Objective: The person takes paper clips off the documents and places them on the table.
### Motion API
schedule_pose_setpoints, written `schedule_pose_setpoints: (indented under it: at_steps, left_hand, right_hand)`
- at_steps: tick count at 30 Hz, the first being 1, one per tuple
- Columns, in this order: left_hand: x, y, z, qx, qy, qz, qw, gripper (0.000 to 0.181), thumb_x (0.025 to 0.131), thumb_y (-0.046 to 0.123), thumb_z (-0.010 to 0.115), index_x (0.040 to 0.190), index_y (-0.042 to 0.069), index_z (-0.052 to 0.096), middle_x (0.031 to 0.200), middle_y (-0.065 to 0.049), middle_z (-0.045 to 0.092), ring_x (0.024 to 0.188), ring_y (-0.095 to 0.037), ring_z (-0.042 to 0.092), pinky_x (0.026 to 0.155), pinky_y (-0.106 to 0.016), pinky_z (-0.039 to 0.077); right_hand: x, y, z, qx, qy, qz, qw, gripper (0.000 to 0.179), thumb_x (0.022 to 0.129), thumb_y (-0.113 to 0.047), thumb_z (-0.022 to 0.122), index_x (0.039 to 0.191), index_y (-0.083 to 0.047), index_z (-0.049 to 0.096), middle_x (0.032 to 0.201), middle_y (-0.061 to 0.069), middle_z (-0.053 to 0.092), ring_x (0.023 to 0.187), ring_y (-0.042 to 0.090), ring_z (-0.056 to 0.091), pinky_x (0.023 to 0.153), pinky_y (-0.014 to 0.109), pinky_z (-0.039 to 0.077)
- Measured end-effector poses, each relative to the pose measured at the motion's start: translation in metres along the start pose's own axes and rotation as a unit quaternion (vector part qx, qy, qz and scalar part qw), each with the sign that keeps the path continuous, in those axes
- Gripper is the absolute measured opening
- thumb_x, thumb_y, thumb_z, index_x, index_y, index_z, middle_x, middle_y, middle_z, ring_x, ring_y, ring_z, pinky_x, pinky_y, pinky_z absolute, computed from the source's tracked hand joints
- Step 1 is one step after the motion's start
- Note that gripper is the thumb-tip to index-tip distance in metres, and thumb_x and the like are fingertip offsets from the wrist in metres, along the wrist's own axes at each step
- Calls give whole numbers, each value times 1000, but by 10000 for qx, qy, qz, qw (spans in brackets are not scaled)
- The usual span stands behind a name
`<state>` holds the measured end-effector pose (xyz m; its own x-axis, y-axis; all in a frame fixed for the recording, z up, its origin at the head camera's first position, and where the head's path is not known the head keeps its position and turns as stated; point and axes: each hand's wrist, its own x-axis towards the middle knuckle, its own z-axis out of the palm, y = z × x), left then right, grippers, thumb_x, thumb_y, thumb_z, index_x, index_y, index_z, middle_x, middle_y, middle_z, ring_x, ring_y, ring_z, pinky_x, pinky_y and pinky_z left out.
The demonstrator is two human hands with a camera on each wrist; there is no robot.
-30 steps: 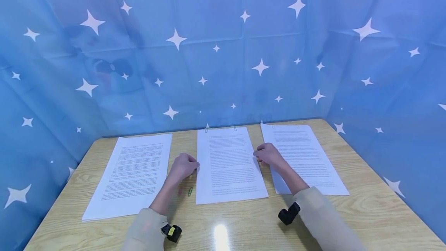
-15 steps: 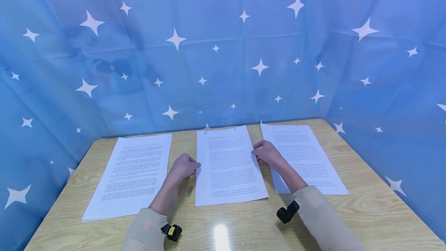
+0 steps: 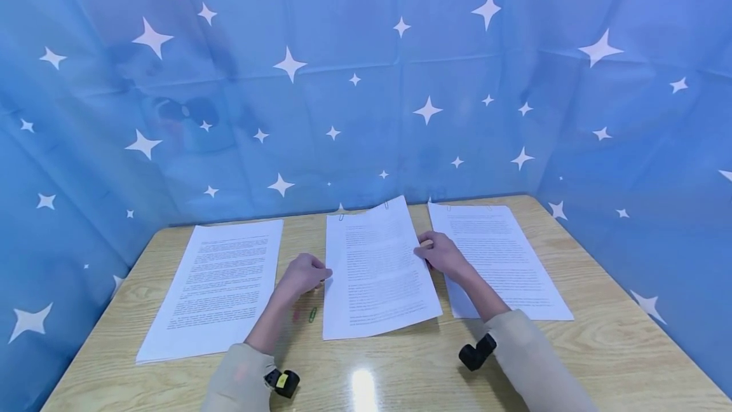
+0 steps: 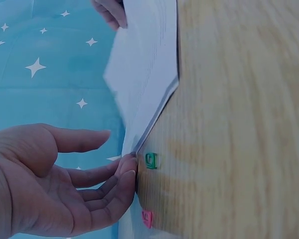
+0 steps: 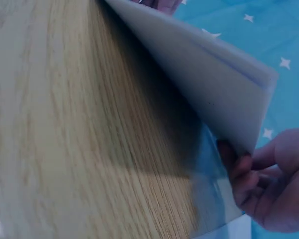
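Observation:
In the head view a stack of printed sheets point(image 3: 374, 278) lies mid-table, two paper clips point(image 3: 386, 205) on its far edge. Its right side bows up off the wood. My right hand point(image 3: 443, 254) pinches that right edge between thumb and fingers; the right wrist view shows the raised underside of the stack point(image 5: 204, 84). At the left edge is my left hand point(image 3: 304, 272). In the left wrist view its fingertips point(image 4: 127, 167) touch the edge, while the thumb stands apart from them. Close by lie a green paper clip point(image 4: 151, 160) and a pink paper clip point(image 4: 147, 218).
Another stack of printed sheets point(image 3: 229, 278) lies to the left on the wooden table point(image 3: 400, 374). To the right is a third stack point(image 3: 503, 259), with clips on its far edge and my right forearm partly over it. A blue starry curtain point(image 3: 366, 107) hangs behind.
The right side of the middle stack has risen and now curves, its far right corner standing higher. My right hand moved slightly with that edge; my left hand has barely moved.

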<state>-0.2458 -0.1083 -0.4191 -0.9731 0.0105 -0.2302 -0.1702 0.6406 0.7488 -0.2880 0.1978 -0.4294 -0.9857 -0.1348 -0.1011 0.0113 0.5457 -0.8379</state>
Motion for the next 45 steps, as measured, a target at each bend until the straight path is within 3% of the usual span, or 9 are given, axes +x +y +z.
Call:
schedule_pose_setpoints:
  at_steps: [2, 7, 16, 24, 29, 35, 41, 45]
  left_hand:
    - [0, -1, 0, 16, 8, 20, 10000, 31, 94, 15, 68, 113, -8, 64, 91, -11, 65, 79, -22, 61, 66, -31, 48]
    - [1, -1, 2, -64, 5, 72, 10000, 32, 94, 16, 68, 115, -7, 64, 95, -12, 65, 80, -23, 63, 68, -34, 50]
    - [2, 1, 4, -873, 72, 472, 9950, 40, 97, 13, 66, 129, -10, 57, 95, -11, 69, 83, -25, 67, 70, -33, 52]
    - [-2, 6, 1, -1763, 212, 531, 9827, 26, 98, 10, 66, 117, -8, 64, 86, -10, 66, 74, -21, 63, 75, -39, 56]
    - [-9, 8, -2, -1757, 340, 695, 9814, 14, 97, 9, 67, 104, -3, 67, 81, -8, 62, 69, -19, 61, 70, -38, 55]
    - [-19, 8, -7, -1574, 634, 1048, 9799, 8, 95, 8, 70, 98, 0, 69, 80, -7, 64, 68, -22, 62, 68, -43, 57]
    - [-28, 4, -10, -1565, 850, 1199, 9767, 6, 94, 7, 71, 93, 2, 68, 78, -6, 64, 66, -23, 61, 64, -37, 54]
    - [-33, 3, -11, -1584, 891, 1294, 9748, 5, 94, 7, 72, 94, 3, 69, 79, -7, 65, 66, -22, 61, 63, -37, 54]
  right_hand:
    - [-1, 0, -3, 148, 37, -77, 9999, 33, 103, -8, 54, 132, 8, 52, 76, 6, 65, 58, 13, 52, 58, 30, 43]
    - [-6, 0, -10, 621, 152, -104, 9979, 31, 104, -9, 54, 132, 6, 53, 78, 7, 68, 61, 13, 58, 56, 28, 45]
    - [-14, 1, -16, 1054, 223, -197, 9940, 35, 105, -9, 54, 135, 7, 49, 79, 6, 68, 60, 12, 56, 54, 27, 44]
    - [-17, 9, -19, 1121, 176, -554, 9920, 35, 105, -11, 55, 135, 5, 50, 90, 10, 70, 67, 14, 59, 57, 27, 46]
    - [-20, 9, -21, 1111, 24, -922, 9895, 36, 104, -15, 58, 134, 4, 51, 94, 14, 70, 66, 16, 58, 59, 30, 48]
    - [-24, 6, -23, 1056, -104, -1237, 9866, 34, 102, -13, 62, 129, 5, 53, 102, 18, 68, 66, 19, 54, 60, 33, 48]
    - [-27, 5, -24, 1097, -225, -1474, 9827, 33, 102, -15, 62, 127, 5, 55, 88, 13, 65, 61, 19, 51, 57, 32, 44]
    - [-28, 6, -25, 929, -280, -1650, 9815, 27, 102, -19, 62, 118, 2, 59, 71, 8, 58, 55, 21, 49, 54, 31, 43]
